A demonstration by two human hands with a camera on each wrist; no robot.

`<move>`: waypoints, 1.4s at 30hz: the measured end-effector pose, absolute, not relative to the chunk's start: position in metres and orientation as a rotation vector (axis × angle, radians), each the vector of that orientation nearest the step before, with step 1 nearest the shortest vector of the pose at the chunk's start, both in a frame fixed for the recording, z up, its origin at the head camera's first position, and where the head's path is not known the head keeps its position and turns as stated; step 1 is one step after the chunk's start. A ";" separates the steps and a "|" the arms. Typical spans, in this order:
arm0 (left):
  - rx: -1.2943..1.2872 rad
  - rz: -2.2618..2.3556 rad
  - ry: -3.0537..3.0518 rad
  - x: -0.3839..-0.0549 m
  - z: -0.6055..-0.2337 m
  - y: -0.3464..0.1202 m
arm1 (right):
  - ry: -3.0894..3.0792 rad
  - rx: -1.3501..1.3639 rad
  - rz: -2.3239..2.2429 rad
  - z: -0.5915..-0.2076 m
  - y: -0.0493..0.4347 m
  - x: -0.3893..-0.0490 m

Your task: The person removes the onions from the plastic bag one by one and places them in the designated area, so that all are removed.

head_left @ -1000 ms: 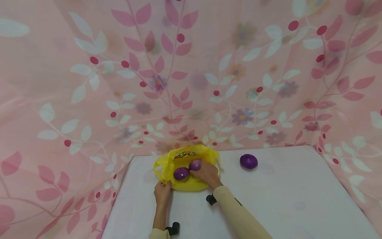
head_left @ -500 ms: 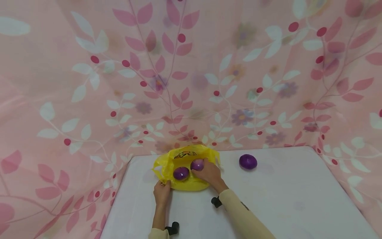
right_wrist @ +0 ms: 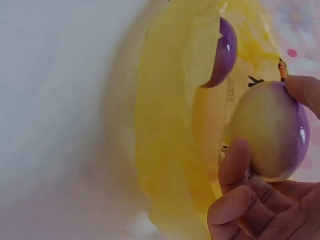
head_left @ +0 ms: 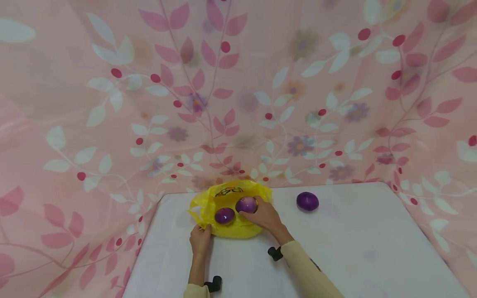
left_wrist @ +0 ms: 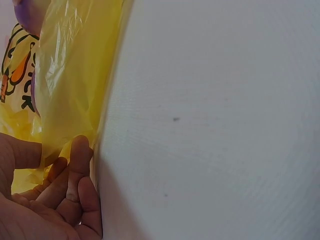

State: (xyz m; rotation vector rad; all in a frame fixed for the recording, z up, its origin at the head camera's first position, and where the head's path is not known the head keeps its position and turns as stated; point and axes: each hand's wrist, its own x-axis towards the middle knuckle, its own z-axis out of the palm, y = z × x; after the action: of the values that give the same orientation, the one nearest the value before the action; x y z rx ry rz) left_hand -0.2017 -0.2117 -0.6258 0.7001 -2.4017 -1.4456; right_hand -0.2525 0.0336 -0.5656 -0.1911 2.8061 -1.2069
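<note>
A yellow plastic bag (head_left: 238,230) with a black and orange print lies at the back of the table, its mouth held wide. My left hand (head_left: 200,240) pinches the near left edge of the bag between thumb and fingers, as the left wrist view shows up close. My right hand (head_left: 267,214) grips a shiny, purple, onion-like vegetable (right_wrist: 272,130) with a pale side, at the bag's mouth. A second purple onion-like vegetable (head_left: 225,215) sits inside the bag, just left of the held one, partly hidden by yellow film in the right wrist view.
A third purple onion-like vegetable (head_left: 307,202) stands on the white tabletop (head_left: 357,244), right of the bag near the back edge. Pink floral cloth (head_left: 246,103) hangs behind and along both sides. Black wrist cameras (head_left: 275,253) jut from both wrists.
My right hand has shifted slightly right with the onion-like vegetable, which now shows more of its surface. My left hand keeps its pinch on the bag edge.
</note>
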 end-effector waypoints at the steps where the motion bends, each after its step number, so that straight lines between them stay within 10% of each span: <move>1: 0.696 -1.445 -2.400 -0.202 -0.626 -0.212 | 2.806 -0.197 -1.212 -0.564 0.034 -0.251; 42: 0.685 -1.483 -2.411 -0.201 -0.624 -0.211 | 3.092 -0.276 -1.054 -0.533 0.125 -0.200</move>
State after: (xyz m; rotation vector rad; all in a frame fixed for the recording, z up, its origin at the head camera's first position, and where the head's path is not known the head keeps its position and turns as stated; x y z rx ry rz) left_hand -0.2007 -0.2110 -0.6237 0.6850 -2.4107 -1.4831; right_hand -0.2005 0.1247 -0.5333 -0.2755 3.0923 -1.0544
